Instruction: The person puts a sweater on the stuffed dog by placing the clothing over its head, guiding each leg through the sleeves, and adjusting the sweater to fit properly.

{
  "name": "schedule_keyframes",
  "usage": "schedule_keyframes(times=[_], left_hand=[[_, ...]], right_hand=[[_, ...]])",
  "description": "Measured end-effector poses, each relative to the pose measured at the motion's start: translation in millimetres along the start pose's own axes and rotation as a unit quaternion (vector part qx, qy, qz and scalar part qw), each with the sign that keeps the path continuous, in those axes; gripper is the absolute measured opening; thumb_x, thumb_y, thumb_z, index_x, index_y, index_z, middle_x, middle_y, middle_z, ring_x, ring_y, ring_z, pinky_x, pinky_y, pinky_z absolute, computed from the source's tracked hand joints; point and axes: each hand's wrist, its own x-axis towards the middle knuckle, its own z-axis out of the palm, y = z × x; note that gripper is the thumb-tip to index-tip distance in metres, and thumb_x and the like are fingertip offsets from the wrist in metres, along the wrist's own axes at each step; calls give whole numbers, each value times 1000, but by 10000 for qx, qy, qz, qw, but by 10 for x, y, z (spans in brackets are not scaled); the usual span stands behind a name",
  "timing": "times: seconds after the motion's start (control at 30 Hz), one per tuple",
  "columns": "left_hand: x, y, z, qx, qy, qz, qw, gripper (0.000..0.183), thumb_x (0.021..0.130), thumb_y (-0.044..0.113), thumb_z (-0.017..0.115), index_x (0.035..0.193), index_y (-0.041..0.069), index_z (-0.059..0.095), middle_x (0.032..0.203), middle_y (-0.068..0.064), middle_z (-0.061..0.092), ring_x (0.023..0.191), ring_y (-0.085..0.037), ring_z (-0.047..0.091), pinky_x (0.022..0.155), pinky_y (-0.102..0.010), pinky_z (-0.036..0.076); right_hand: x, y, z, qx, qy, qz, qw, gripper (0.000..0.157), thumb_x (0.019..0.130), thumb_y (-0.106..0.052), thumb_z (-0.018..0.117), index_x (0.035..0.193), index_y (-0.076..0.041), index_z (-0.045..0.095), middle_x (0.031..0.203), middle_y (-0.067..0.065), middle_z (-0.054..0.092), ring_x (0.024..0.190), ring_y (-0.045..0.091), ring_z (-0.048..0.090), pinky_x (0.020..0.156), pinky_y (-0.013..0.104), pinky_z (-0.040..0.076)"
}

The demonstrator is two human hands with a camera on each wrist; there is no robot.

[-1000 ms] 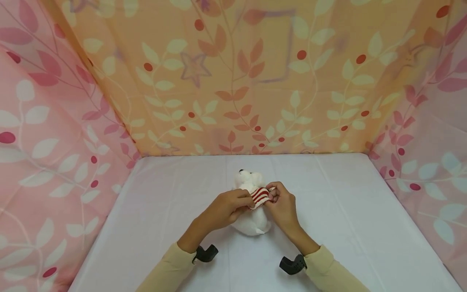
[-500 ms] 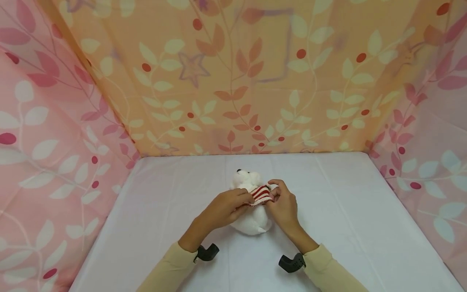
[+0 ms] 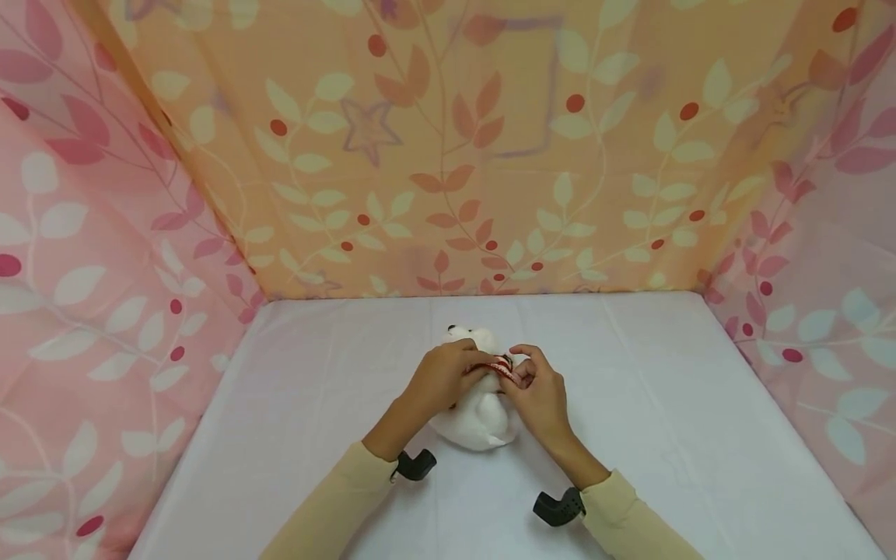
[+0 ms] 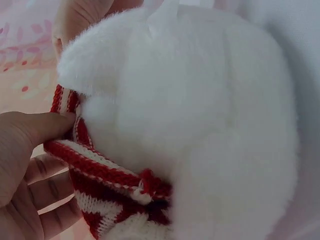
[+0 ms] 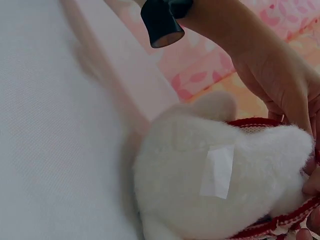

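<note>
A white plush bear sits on the white table, its dark nose up and toward the far left. Round its upper body is a red-and-white striped knit garment, bunched between the hands. My left hand pinches the garment's edge; in the left wrist view its thumb lies over the red rim. My right hand grips the garment's right side with curled fingers. The right wrist view shows fingertips at the knit rim, and a white tag on the fur.
White cloth covers the table. Floral fabric walls stand at the back, left and right. Black wrist mounts hang at the left and right sleeves.
My left hand has moved up and to the right, raising the garment's hem. Less of the stripes shows and more white fur lies bare. The right hand stays nearly in place.
</note>
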Motion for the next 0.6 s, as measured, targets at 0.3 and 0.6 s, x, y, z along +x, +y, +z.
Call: schedule_keyframes(times=[0.3, 0.6], left_hand=[[38, -19, 6, -232, 140, -177, 9995, 9, 95, 20, 73, 102, 24, 73, 96, 12, 66, 84, -7, 63, 72, -32, 54], [-84, -77, -21, -370, -136, 128, 9991, 14, 96, 15, 70, 108, 23, 70, 103, 10, 64, 87, -8, 63, 74, -31, 54]], right_hand=[[35, -22, 80, -720, 71, -140, 9973, 50, 76, -18, 92, 116, -10, 64, 66, -2, 52, 56, 5, 42, 53, 27, 34], [43, -31, 88, -743, 118, 58, 9971, 58, 70, -6, 92, 121, -7, 63, 90, 7, 56, 69, 21, 53, 57, 29, 37]])
